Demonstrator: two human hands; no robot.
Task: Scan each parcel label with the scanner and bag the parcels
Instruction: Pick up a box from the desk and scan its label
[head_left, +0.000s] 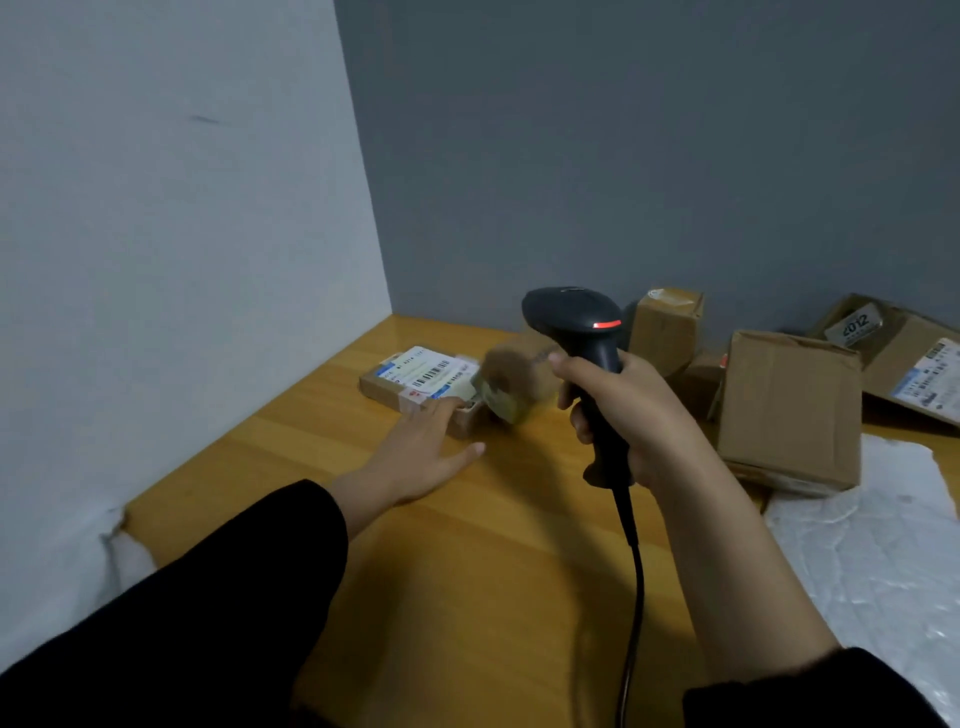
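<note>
Single head-worn view, aimed forward and down over a wooden table (467, 571).

The scene is seen from the person's head, close above the table, with the lens turned toward the corner where a pale wall (182, 234) and a grey wall (649, 156) meet. Both forearms are taken in from the lower edge, and the left hand (421, 457) and the right hand (639, 410) gripping the scanner (571, 312) are framed near the centre.

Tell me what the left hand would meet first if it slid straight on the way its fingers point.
The flat labelled parcel: the fingertips of the left hand seem to reach its near edge, though contact is hard to judge. The blurred brown parcel sits just right of that line.
</note>
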